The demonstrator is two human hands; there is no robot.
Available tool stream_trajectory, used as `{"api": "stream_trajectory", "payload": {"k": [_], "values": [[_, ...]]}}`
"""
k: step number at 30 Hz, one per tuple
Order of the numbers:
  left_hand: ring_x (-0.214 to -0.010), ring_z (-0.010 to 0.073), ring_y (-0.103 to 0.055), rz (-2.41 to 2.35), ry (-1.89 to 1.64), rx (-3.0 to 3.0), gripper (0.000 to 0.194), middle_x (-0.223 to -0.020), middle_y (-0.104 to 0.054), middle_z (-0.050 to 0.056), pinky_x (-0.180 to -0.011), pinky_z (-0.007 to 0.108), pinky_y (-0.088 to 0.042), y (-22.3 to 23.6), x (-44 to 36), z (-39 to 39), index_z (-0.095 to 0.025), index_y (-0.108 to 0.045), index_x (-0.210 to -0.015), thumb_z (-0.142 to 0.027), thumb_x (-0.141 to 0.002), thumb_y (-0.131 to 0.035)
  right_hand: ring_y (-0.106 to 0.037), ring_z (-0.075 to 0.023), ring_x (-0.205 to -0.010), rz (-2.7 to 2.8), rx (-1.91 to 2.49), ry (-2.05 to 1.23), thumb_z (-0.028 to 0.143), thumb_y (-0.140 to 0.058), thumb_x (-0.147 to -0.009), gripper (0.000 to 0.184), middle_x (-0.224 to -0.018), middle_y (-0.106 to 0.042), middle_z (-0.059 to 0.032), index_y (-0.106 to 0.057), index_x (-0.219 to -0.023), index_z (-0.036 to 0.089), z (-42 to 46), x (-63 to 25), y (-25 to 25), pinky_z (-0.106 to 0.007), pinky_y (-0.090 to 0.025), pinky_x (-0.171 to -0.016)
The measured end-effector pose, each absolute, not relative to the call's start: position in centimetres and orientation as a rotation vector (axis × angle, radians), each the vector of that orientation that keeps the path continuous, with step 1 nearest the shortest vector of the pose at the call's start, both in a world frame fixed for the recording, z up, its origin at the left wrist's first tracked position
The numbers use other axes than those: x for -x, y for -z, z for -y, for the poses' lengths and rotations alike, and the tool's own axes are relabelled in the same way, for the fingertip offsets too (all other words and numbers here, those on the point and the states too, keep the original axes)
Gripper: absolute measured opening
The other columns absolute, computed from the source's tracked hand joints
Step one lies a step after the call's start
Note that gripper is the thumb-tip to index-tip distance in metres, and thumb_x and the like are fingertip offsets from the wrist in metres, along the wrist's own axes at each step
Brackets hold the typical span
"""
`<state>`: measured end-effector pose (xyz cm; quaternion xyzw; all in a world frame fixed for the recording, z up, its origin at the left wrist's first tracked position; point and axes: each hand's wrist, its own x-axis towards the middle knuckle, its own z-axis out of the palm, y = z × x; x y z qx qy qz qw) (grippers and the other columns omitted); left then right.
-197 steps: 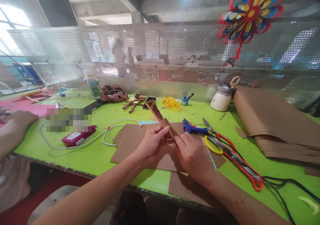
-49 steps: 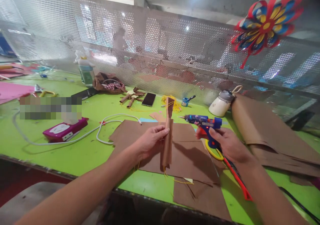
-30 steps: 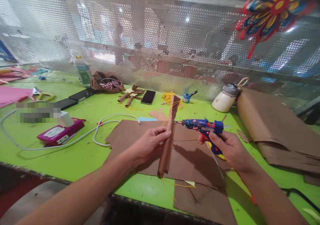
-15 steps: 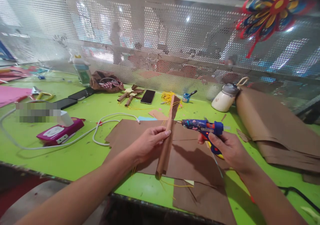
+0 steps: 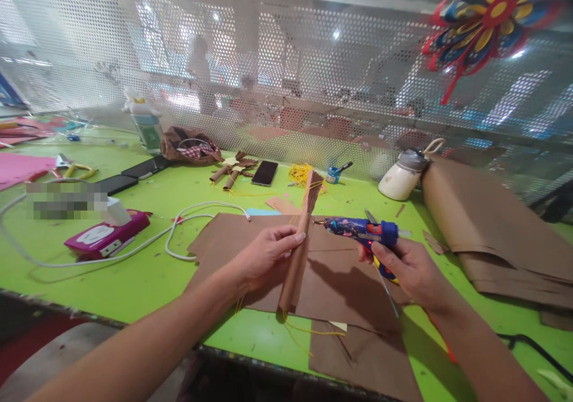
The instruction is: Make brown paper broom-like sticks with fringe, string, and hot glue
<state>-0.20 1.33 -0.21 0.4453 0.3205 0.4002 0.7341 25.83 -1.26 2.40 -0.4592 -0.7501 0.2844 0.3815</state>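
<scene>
My left hand (image 5: 273, 253) is closed around a rolled brown paper tube (image 5: 296, 265), held tilted above the brown paper sheets (image 5: 250, 235). The tube's upper end is cut into a fringe, and yellow string hangs from its lower end. In my right hand (image 5: 403, 265) is a blue glue gun (image 5: 358, 230), a small red light glowing on it. Its nozzle points left, at the tube's side just below the fringe; whether it touches cannot be made out. Under both hands, the brown paper lies flat on the green table (image 5: 147, 288).
Farther back lie finished-looking paper rolls with stars (image 5: 233, 166), a phone (image 5: 264, 173), yellow string (image 5: 301, 174) and a small blue jar (image 5: 333, 174). A white bottle (image 5: 400, 175) and folded brown paper (image 5: 496, 223) stand right. Left are a purple power strip (image 5: 110, 235) and white cable (image 5: 172, 235).
The glue gun's nozzle has dropped slightly and shifted a little left along the tube's side. My left hand and the tube have hardly moved.
</scene>
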Motion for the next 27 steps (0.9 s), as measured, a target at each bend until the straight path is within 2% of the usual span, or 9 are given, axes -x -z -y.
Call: {"api": "stream_trajectory", "payload": {"k": [14,17,21,27], "values": [[-0.070,0.0121,-0.051,-0.685,-0.874,-0.988,0.031,-0.083,-0.059,0.005,-0.067,0.026,-0.036,0.22,0.32,-1.43,-0.013,-0.066,-0.096,-0.036,-0.076,-0.071,-0.059,-0.0171,-0.073,1.900,1.180,-0.822,0.047,-0.049,-0.090,0.037,-0.078,-0.066,-0.0071,-0.066,-0.082,0.016,1.52,-25.98,-2.33,-0.026,-0.047,-0.067],[-0.069,0.0116,-0.051,-0.691,-0.863,-0.960,0.032,-0.080,-0.058,0.004,-0.065,0.025,-0.036,0.23,0.33,-1.36,-0.013,-0.066,-0.099,-0.036,-0.076,-0.071,-0.058,-0.0159,-0.073,1.871,1.130,-0.836,0.045,-0.048,-0.091,0.035,-0.079,-0.064,-0.0064,-0.066,-0.083,0.016,1.42,-25.90,-2.37,-0.026,-0.047,-0.067],[-0.061,0.0082,-0.047,-0.671,-0.857,-0.932,0.027,-0.070,-0.054,0.000,-0.061,0.023,-0.035,0.10,0.32,-1.18,-0.013,-0.066,-0.092,-0.034,-0.077,-0.071,-0.056,-0.0144,-0.070,1.818,1.096,-0.848,0.045,-0.048,-0.091,0.034,-0.077,-0.063,-0.0054,-0.064,-0.081,0.016,1.24,-25.74,-2.41,-0.024,-0.046,-0.065],[-0.066,0.0100,-0.051,-0.684,-0.844,-0.954,0.029,-0.077,-0.060,0.002,-0.065,0.024,-0.037,0.02,0.35,-1.18,-0.014,-0.066,-0.093,-0.036,-0.075,-0.072,-0.056,-0.0149,-0.069,1.801,1.088,-0.850,0.045,-0.050,-0.090,0.034,-0.078,-0.063,-0.0066,-0.064,-0.081,0.016,1.10,-25.68,-2.44,-0.025,-0.047,-0.065]]}}
